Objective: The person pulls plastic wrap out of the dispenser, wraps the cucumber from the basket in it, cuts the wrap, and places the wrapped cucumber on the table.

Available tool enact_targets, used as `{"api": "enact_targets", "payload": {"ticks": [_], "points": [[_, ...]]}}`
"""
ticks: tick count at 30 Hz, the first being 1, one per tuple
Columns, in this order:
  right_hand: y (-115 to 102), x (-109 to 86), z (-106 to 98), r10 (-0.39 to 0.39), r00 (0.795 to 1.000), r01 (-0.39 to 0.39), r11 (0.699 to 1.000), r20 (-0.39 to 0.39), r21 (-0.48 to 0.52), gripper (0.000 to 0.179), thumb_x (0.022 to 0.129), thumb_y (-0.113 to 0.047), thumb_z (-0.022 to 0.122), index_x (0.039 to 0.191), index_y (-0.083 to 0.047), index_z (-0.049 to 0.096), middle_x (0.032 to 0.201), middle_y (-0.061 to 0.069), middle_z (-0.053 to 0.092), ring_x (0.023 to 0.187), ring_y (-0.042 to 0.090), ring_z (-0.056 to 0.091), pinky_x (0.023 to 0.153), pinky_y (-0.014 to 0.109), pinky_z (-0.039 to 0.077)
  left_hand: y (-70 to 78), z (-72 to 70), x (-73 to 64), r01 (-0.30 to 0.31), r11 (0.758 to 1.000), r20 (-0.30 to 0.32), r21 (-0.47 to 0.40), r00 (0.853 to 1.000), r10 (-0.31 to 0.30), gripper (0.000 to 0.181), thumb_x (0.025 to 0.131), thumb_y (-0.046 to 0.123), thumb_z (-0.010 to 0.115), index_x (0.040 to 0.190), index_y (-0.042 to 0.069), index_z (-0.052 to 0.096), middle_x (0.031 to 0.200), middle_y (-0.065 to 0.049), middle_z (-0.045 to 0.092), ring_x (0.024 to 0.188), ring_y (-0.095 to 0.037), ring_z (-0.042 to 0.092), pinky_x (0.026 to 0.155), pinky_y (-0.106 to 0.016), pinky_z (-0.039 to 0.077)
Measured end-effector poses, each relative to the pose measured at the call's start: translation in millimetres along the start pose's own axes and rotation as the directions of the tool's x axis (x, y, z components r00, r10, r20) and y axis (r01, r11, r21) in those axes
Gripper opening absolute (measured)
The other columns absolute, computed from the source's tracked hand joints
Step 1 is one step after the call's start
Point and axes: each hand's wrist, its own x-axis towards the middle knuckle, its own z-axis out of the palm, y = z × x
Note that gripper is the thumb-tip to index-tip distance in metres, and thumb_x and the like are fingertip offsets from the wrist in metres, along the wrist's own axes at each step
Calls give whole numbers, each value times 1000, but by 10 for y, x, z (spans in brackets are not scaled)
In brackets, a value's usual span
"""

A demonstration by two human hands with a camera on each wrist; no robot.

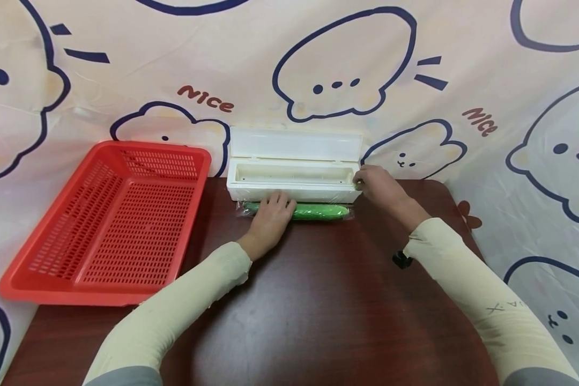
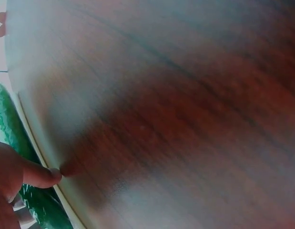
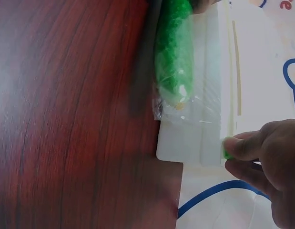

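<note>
A green cucumber (image 1: 320, 212) in clear cling film lies along the front of a white cling film dispenser box (image 1: 294, 192). My left hand (image 1: 272, 217) lies over the cucumber's left part, fingers across to its far side; in the left wrist view, the thumb (image 2: 42, 176) reaches across it. My right hand (image 1: 378, 186) is at the box's right end. In the right wrist view, its thumb and forefinger pinch a small green slider (image 3: 227, 149) at the box edge, mostly hidden by the fingertips. Film (image 3: 207, 105) stretches from the cucumber over the box front.
The dispenser's lid (image 1: 296, 143) stands raised against the patterned cloth (image 1: 251, 59). Left of the box, a red plastic basket (image 1: 185, 230) sits on the dark wooden table (image 1: 318, 300). A small black object (image 1: 402, 260) shows beside the right sleeve.
</note>
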Motion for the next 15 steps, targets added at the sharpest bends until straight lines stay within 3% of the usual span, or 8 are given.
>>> {"api": "enact_targets", "payload": {"ticks": [15], "points": [[-9,5,14,24,1000,-24,998,-16,56,18,93,5,68,110,5,73,109,21,70,100,32,66,85,45,58,4,-1,2,0,1000,7,-7,1000,0,18,96,-1,61,112,7,60,109,-13,59,108,-31,57,82,-43,53]]}}
